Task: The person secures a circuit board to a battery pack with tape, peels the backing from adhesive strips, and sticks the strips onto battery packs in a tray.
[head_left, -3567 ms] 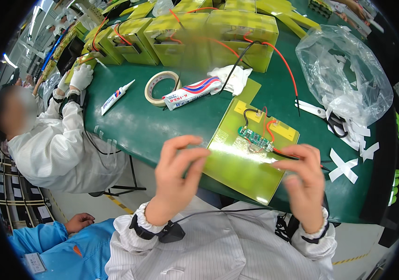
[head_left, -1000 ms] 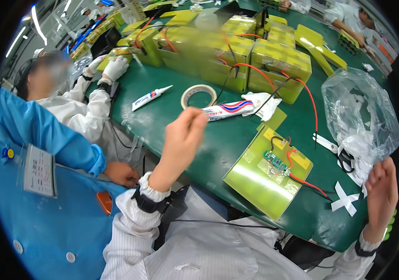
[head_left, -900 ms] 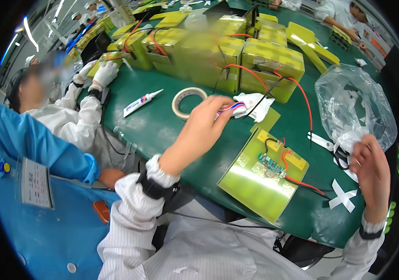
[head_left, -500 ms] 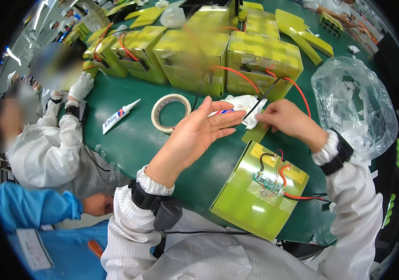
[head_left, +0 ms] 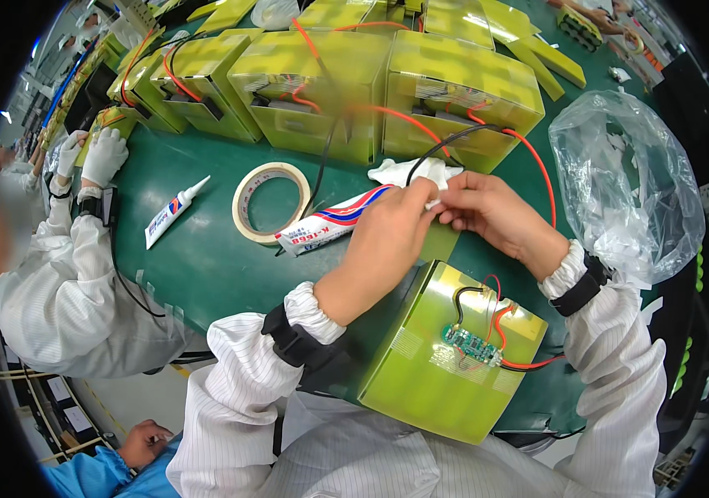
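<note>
My left hand [head_left: 392,236] and my right hand [head_left: 499,217] meet at the fingertips over the table. Both are closed in a pinch, and what is between them is too small and covered to name; a pale speck shows there. Behind my left hand lies a white glue tube [head_left: 321,226] with red and blue stripes, its far end hidden by the hand. Crumpled white cloth or tissue [head_left: 400,172] sits just beyond my fingers. Closer to me stands a yellow-green wrapped battery pack [head_left: 437,373] carrying a small green circuit board [head_left: 472,343] with red and black wires.
A row of similar battery packs [head_left: 462,91] with red and black cables spans the back. Left of the tube are a masking tape roll [head_left: 242,203] and a smaller glue tube [head_left: 176,212]. A clear plastic bag [head_left: 628,191] lies right. A co-worker's gloved hand [head_left: 105,158] is at left.
My left hand has turned from open, palm showing, to a pinch and come up against my right hand's fingertips. The view has shifted, and more of the striped tube shows.
</note>
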`<state>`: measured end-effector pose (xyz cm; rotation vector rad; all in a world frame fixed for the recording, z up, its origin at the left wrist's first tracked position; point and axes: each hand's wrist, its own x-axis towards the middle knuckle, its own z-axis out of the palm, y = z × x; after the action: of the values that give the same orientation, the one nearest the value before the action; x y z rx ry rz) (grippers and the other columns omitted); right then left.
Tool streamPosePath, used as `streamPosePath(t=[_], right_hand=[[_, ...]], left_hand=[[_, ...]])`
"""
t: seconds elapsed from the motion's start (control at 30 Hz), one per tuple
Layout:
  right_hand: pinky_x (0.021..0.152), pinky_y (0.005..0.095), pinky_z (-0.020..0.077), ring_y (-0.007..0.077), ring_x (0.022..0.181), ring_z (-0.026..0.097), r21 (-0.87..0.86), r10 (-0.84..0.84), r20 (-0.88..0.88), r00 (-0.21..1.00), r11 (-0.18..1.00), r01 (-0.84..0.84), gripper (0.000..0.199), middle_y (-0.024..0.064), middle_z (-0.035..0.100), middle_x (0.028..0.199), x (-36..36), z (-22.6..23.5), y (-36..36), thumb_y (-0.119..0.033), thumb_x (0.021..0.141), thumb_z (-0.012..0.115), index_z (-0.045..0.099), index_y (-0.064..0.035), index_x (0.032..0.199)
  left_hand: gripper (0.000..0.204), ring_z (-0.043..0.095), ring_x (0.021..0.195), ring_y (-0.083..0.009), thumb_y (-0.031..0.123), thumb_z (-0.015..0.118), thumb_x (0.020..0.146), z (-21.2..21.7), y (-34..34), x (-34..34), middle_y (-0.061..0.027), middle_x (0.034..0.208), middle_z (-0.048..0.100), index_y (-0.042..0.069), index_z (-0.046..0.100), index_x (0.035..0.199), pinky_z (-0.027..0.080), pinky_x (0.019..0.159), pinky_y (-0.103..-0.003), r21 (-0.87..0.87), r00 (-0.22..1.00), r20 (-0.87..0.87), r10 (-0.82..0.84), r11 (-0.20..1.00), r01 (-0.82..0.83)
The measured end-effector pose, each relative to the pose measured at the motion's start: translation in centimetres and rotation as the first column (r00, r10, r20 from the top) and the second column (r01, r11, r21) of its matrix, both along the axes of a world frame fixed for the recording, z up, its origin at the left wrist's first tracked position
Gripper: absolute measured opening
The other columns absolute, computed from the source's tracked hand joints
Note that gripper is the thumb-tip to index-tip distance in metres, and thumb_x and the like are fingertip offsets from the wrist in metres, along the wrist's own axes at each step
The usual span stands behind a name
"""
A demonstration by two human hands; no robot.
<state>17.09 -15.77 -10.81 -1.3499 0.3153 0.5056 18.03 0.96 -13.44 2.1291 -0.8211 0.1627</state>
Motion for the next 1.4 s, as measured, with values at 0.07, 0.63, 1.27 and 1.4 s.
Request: streamPosePath(t=[0.07, 0.63, 1.27, 1.4], right_hand=[[0.063, 0.0193, 0.0411, 0.0083, 0.070, 0.054, 0.088, -0.031, 0.048, 0.998, 0.996, 0.026, 0.010, 0.0084, 0.060, 0.086, 0.0, 0.6, -0.7, -0.012, 0.082, 0.053, 0.048, -0.0041, 0.085], [0.067, 0.0203, 0.0415, 0.0081, 0.074, 0.053, -0.148, 0.072, 0.516, 0.854, 0.989, 0.006, 0.015, 0.0096, 0.061, 0.081, -0.7, -2.3, 1.5, -0.005, 0.084, 0.051, 0.037, -0.0038, 0.089], [0.069, 0.0257, 0.0390, 0.0139, 0.076, 0.046, 0.560, -0.009, 0.170, 0.985, 0.823, -0.089, 0.018, 0.0058, 0.047, 0.078, -0.4, -1.5, -0.8, -0.007, 0.084, 0.050, 0.039, -0.0058, 0.099], [0.069, 0.0246, 0.0385, 0.0137, 0.076, 0.047, 0.502, 0.033, 0.234, 0.972, 0.852, -0.150, 0.020, 0.0079, 0.052, 0.083, -0.3, -1.7, -0.5, -0.008, 0.084, 0.050, 0.038, -0.0054, 0.099]], left_hand=[[0.022, 0.057, 0.063, -0.0190, 0.001, 0.058, 0.075, 0.1, -0.1, -0.2, -0.0107, 0.074, 0.056, 0.003, 0.047, 0.094, 0.045, 0.055, -0.028, -0.154, 0.992, -0.124, 0.017, 0.987, -0.036], [0.009, 0.061, 0.066, -0.0163, -0.002, 0.050, 0.081, -0.2, 0.3, -0.2, -0.0108, 0.072, 0.057, -0.002, 0.041, 0.081, 0.051, 0.059, -0.024, -0.480, 0.632, -0.759, -0.156, 0.790, -0.381], [0.011, 0.061, 0.076, -0.0191, -0.005, 0.048, 0.081, -1.2, 0.7, -0.6, -0.0111, 0.079, 0.055, -0.001, 0.039, 0.085, 0.052, 0.066, -0.026, -0.505, 0.677, -0.719, -0.158, 0.787, -0.353], [0.012, 0.061, 0.077, -0.0190, -0.005, 0.049, 0.080, -1.4, 0.8, -0.5, -0.0108, 0.079, 0.055, 0.000, 0.039, 0.085, 0.051, 0.068, -0.026, -0.523, 0.663, -0.724, -0.193, 0.780, -0.344]])
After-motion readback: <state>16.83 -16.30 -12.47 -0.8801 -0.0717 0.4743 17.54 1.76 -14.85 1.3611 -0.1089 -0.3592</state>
